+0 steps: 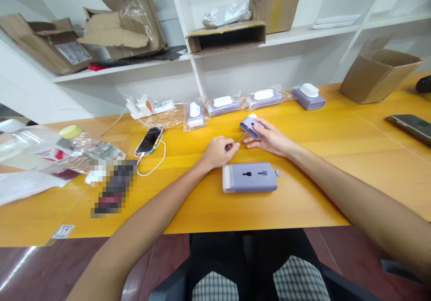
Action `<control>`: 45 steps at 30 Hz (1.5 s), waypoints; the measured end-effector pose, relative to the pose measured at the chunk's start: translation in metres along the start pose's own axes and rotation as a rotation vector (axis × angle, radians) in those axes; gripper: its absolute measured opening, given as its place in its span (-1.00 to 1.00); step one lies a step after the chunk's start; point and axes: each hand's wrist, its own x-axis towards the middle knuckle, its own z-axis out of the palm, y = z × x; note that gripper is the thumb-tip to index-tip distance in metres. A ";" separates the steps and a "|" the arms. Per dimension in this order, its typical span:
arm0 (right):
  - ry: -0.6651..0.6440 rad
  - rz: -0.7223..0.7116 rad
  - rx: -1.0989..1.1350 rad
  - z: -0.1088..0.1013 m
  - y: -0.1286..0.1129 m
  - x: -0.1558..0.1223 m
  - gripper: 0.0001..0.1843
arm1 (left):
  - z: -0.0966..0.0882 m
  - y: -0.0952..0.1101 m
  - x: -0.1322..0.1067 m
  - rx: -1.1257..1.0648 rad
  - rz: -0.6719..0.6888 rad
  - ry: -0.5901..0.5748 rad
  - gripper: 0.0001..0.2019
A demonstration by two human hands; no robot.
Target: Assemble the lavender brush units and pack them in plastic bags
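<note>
My right hand [269, 137] grips a small hollow purple plastic part [249, 126], its open end tilted toward the left. Between my two hands runs a thin coil, like a spring [241, 137], which seems to reach from the purple part to my left fingertips. My left hand [217, 152] is closed in a pinch on the coil's near end; its fingers partly hide it. Just in front of the hands, a larger purple case [252, 178] lies flat on the table, with a whitish left end, two dark slots and a small tab at its right.
Several purple units with white tops, such as the rightmost one [309, 96], line the back, most in clear plastic. A phone [150, 140] with a white cable, bottles [94, 146] and a power strip [138, 110] are at left. An open carton [377, 76] stands right.
</note>
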 end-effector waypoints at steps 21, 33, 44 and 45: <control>0.000 -0.018 -0.128 -0.003 0.004 0.002 -0.67 | -0.001 0.004 -0.001 -0.096 -0.054 0.081 -0.62; -0.016 0.001 -0.152 -0.003 0.005 0.003 -0.73 | 0.000 0.003 -0.001 -0.243 -0.157 0.111 -0.60; -0.014 0.014 -0.116 -0.004 0.002 0.002 -0.73 | 0.002 -0.002 0.001 -0.046 -0.147 0.134 -0.63; -0.014 0.014 -0.121 -0.004 0.002 0.001 -0.74 | 0.003 -0.004 0.001 -0.018 -0.131 0.128 -0.64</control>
